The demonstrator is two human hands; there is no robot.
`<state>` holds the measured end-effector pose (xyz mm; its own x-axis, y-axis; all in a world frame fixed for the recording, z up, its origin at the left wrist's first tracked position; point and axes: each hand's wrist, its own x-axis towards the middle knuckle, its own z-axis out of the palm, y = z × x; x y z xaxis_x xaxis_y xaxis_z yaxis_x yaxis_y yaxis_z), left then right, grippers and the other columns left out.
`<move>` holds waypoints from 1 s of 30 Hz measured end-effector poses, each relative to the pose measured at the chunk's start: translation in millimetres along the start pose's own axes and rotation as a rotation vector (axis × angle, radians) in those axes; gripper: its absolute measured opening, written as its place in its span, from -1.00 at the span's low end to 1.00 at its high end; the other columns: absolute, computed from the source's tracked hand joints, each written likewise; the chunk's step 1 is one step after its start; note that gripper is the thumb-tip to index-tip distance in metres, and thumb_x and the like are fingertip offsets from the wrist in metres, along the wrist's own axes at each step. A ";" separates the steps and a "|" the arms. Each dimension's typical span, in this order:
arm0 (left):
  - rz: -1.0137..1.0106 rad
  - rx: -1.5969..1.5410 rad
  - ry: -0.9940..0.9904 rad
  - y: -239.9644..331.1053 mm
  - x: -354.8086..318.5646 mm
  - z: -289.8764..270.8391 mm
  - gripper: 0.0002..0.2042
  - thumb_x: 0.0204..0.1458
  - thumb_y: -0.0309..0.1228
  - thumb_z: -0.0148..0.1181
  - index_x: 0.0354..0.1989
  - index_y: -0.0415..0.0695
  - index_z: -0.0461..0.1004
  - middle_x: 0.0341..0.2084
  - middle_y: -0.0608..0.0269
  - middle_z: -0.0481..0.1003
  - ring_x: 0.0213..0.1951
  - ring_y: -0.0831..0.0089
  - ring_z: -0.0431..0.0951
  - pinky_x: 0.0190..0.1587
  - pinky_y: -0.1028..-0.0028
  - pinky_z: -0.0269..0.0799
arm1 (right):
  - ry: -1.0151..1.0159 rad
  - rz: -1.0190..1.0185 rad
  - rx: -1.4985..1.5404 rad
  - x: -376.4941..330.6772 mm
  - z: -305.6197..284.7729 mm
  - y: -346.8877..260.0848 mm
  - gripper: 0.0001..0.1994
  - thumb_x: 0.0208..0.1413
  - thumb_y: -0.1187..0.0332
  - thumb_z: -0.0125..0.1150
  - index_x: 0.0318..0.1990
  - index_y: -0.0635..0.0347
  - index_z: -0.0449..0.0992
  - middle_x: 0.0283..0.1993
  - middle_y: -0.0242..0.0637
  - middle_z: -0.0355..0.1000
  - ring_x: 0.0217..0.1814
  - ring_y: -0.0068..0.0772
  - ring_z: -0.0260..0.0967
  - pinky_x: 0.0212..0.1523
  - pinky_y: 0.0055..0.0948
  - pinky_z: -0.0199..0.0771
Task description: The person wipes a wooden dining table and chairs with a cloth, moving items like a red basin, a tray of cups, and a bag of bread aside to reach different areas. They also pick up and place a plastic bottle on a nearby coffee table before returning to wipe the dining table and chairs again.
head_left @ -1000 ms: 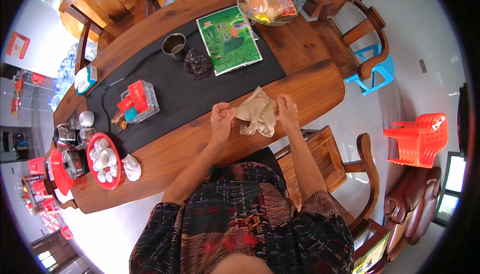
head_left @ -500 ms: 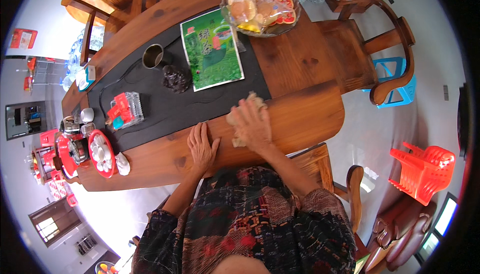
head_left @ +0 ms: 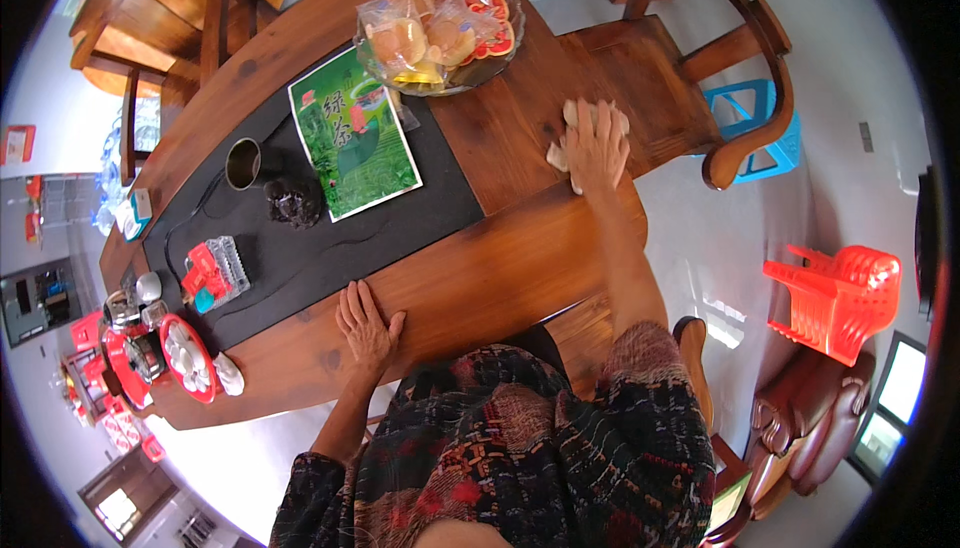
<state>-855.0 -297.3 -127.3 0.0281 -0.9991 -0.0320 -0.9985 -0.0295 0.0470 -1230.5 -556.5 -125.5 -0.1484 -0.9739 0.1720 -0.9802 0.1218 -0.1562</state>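
Observation:
My right hand [head_left: 597, 148] presses a pale beige cloth [head_left: 557, 157] down on the wooden table [head_left: 530, 238], near its right end. Cloth edges show around the fingers. My left hand [head_left: 368, 336] holds nothing and lies on the table's near edge, fingers stretched out and thumb apart. A green printed packet [head_left: 358, 143] lies flat on the black inset panel [head_left: 430, 208] between the hands and the far edge. Beyond it, a glass bowl [head_left: 505, 63] holds wrapped buns and red packets.
On the panel stand a metal cup [head_left: 243, 164], a dark figurine [head_left: 293, 203] and a clear box with red packets [head_left: 215, 273]. At the left end sits a red tray [head_left: 190, 358] of white cups. Wooden chairs, a blue stool [head_left: 760, 133] and stacked red chairs [head_left: 840, 298] surround the table.
My right hand has slid the cloth right and away from me, from the near edge to the table's right end. My left hand stays on the near edge. The whole view has shifted.

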 end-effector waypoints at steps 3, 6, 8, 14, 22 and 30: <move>0.028 -0.006 0.032 -2.4 0.9 2.9 -0.17 0.01 0.05 0.11 0.31 -0.31 0.02 0.30 -0.06 0.01 0.33 0.01 -0.06 0.31 0.05 -0.16 | 0.022 0.165 -0.063 -64.0 -15.2 25.8 -0.47 0.15 0.14 0.03 0.30 -0.16 0.15 0.34 -0.19 0.04 0.40 -0.02 -0.06 0.22 0.00 0.09; 0.025 -0.009 0.033 -1.4 -0.3 3.3 -0.17 0.00 0.05 0.11 0.31 -0.32 0.03 0.29 -0.06 0.01 0.33 0.02 -0.07 0.31 0.05 -0.16 | 0.079 0.241 -0.111 -132.1 -22.3 44.4 -0.43 0.14 0.19 0.04 0.32 -0.11 0.12 0.34 -0.12 0.05 0.40 0.03 -0.07 0.25 0.01 0.06; 0.025 -0.010 0.048 -0.8 0.3 4.0 -0.16 0.00 0.05 0.11 0.30 -0.32 0.03 0.29 -0.06 0.02 0.33 0.03 -0.06 0.31 0.05 -0.17 | 0.121 0.286 -0.111 -165.9 -25.1 43.4 -0.42 0.12 0.21 0.06 0.32 -0.06 0.12 0.33 -0.05 0.04 0.39 0.09 -0.08 0.26 0.03 0.05; 0.007 -0.024 0.018 2.8 3.6 -2.3 -0.17 0.00 0.07 0.10 0.30 -0.31 0.03 0.28 -0.05 0.04 0.33 0.04 -0.06 0.31 0.05 -0.18 | 0.110 -0.055 -0.051 -185.6 -29.9 -10.7 -0.40 0.05 0.26 0.14 0.29 0.02 0.18 0.32 0.00 0.03 0.38 0.14 -0.07 0.30 0.10 0.07; -0.153 -0.232 0.085 28.7 10.1 -24.2 -0.28 -0.04 -0.10 0.24 0.25 -0.22 0.15 0.26 -0.05 0.06 0.30 0.02 0.00 0.27 0.01 -0.12 | -0.107 -0.400 0.034 -28.0 -19.0 -15.4 -0.39 0.08 0.27 0.10 0.32 0.03 0.12 0.35 -0.08 0.01 0.42 0.00 -0.11 0.33 0.10 -0.01; -0.534 -1.496 0.097 147.3 139.6 -51.0 -0.39 0.10 -0.37 0.19 0.28 -0.24 0.05 0.11 -0.02 0.21 0.02 0.14 0.42 0.03 0.27 0.40 | 0.030 -0.388 0.071 130.6 38.7 -38.9 -0.41 0.14 0.18 0.04 0.31 0.15 0.11 0.36 -0.02 0.03 0.44 0.02 -0.12 0.32 0.12 -0.06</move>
<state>-995.7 -442.6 -73.9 0.4054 -0.8609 -0.3074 0.0707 -0.3058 0.9495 -1206.7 -695.9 -134.6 0.2261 -0.9388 0.2597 -0.9529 -0.2685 -0.1411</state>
